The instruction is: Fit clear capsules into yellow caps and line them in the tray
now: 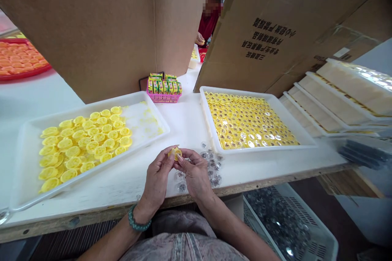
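Observation:
Between the fingertips of both hands, just above the table's front edge, is a small round yellow plastic piece [175,153]. My left hand [157,175] pinches it from the left and my right hand [196,173] from the right, thumbs on top. Beside and partly behind my right hand lie several clear round plastic pieces with dark marks [214,167]. To the left, a white tray [143,147] carries rows of yellow round pieces [87,142]. On the right, another white tray [211,130] is filled with yellow pieces under shiny clear tops [245,120].
A pink basket [165,98] of small boxes stands at the back middle. Cardboard sheets [122,20] wall off the far side; a person [211,20] sits beyond the gap. Stacked trays [339,98] are at right. Below the edge is a crate [321,232] of clear pieces.

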Demonstrator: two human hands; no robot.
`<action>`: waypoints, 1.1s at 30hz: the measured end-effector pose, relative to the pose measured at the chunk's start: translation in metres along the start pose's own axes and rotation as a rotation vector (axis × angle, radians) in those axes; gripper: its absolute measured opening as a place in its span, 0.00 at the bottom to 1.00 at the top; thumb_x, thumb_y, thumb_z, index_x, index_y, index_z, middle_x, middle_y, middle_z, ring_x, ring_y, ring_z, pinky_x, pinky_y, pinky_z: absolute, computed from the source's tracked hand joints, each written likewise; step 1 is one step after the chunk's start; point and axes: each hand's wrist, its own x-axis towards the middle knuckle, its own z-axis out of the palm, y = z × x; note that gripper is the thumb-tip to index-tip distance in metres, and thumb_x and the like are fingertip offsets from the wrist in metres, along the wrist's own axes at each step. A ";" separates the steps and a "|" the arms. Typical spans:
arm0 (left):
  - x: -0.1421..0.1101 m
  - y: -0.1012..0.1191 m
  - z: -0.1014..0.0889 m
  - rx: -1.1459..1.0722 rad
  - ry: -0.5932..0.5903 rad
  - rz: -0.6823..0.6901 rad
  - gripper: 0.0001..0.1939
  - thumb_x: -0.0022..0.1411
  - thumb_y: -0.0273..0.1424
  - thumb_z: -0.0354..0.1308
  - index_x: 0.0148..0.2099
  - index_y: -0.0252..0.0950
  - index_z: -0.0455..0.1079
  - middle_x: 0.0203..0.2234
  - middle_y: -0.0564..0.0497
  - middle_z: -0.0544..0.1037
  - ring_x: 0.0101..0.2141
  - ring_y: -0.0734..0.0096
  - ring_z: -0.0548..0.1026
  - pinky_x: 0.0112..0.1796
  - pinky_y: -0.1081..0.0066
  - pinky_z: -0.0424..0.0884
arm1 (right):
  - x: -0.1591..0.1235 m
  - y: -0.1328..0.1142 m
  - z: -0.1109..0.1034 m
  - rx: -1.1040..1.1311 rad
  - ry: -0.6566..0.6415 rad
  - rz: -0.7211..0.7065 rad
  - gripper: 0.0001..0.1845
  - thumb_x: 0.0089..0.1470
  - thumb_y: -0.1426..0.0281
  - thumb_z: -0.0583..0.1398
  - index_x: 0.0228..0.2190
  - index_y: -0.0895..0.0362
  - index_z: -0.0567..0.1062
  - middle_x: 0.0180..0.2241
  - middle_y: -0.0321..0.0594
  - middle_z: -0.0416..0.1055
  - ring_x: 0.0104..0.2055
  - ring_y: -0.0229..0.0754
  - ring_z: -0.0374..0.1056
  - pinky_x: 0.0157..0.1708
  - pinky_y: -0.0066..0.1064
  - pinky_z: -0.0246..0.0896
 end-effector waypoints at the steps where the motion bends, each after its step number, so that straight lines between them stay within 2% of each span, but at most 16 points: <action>1: 0.000 0.001 0.000 0.028 -0.005 0.014 0.15 0.58 0.36 0.58 0.46 0.37 0.69 0.43 0.48 0.76 0.43 0.66 0.72 0.44 0.68 0.69 | 0.000 0.000 0.000 -0.022 -0.005 -0.020 0.09 0.41 0.70 0.67 0.30 0.57 0.78 0.29 0.36 0.74 0.30 0.37 0.69 0.35 0.32 0.69; 5: 0.002 0.006 -0.002 0.074 -0.045 0.025 0.14 0.55 0.34 0.60 0.44 0.37 0.70 0.37 0.50 0.78 0.36 0.69 0.74 0.36 0.72 0.71 | 0.000 -0.002 -0.007 -0.167 -0.040 -0.100 0.10 0.43 0.70 0.66 0.33 0.54 0.78 0.29 0.36 0.73 0.31 0.39 0.69 0.33 0.34 0.68; 8: 0.005 0.008 -0.005 0.060 -0.095 -0.005 0.14 0.55 0.33 0.61 0.44 0.36 0.70 0.36 0.50 0.78 0.36 0.71 0.73 0.38 0.72 0.70 | 0.004 -0.010 -0.021 -0.307 -0.175 -0.130 0.11 0.46 0.68 0.64 0.35 0.51 0.79 0.33 0.36 0.71 0.34 0.38 0.67 0.34 0.31 0.65; 12: 0.008 0.009 -0.005 0.093 -0.174 -0.048 0.21 0.54 0.33 0.61 0.50 0.37 0.63 0.33 0.52 0.78 0.36 0.70 0.74 0.41 0.70 0.69 | 0.012 -0.026 -0.036 -0.478 -0.246 -0.192 0.13 0.51 0.65 0.61 0.41 0.48 0.76 0.41 0.37 0.68 0.40 0.38 0.64 0.39 0.29 0.62; 15: 0.008 0.011 -0.001 0.163 -0.209 -0.025 0.26 0.55 0.33 0.61 0.54 0.37 0.58 0.28 0.54 0.78 0.33 0.71 0.74 0.39 0.69 0.69 | 0.015 -0.033 -0.037 -0.566 -0.276 -0.180 0.13 0.51 0.62 0.61 0.40 0.51 0.77 0.38 0.38 0.69 0.37 0.38 0.65 0.37 0.29 0.61; 19: 0.004 0.016 0.003 0.182 -0.275 -0.037 0.28 0.55 0.33 0.60 0.56 0.38 0.55 0.29 0.53 0.77 0.33 0.70 0.74 0.38 0.69 0.69 | 0.015 -0.035 -0.036 -0.521 -0.255 -0.142 0.10 0.50 0.62 0.62 0.32 0.55 0.77 0.30 0.36 0.71 0.33 0.38 0.66 0.36 0.29 0.60; 25: 0.009 0.016 0.010 0.186 -0.285 -0.030 0.31 0.55 0.33 0.60 0.58 0.38 0.52 0.30 0.51 0.78 0.32 0.68 0.74 0.39 0.67 0.69 | 0.012 -0.040 -0.044 -0.422 -0.268 -0.096 0.14 0.49 0.61 0.62 0.36 0.55 0.76 0.32 0.37 0.72 0.35 0.39 0.66 0.37 0.30 0.62; 29: 0.014 0.013 0.017 0.264 -0.365 -0.063 0.32 0.55 0.33 0.60 0.60 0.39 0.51 0.35 0.49 0.78 0.37 0.67 0.74 0.41 0.67 0.69 | 0.014 -0.048 -0.053 -0.520 -0.236 -0.189 0.11 0.49 0.63 0.62 0.35 0.55 0.77 0.32 0.36 0.70 0.35 0.39 0.66 0.37 0.30 0.61; 33: 0.016 0.014 0.022 0.332 -0.361 -0.048 0.33 0.54 0.34 0.61 0.59 0.39 0.53 0.34 0.49 0.78 0.36 0.68 0.74 0.40 0.68 0.69 | 0.012 -0.048 -0.054 -0.661 -0.192 -0.377 0.08 0.52 0.68 0.59 0.35 0.54 0.77 0.30 0.36 0.67 0.34 0.38 0.64 0.37 0.30 0.59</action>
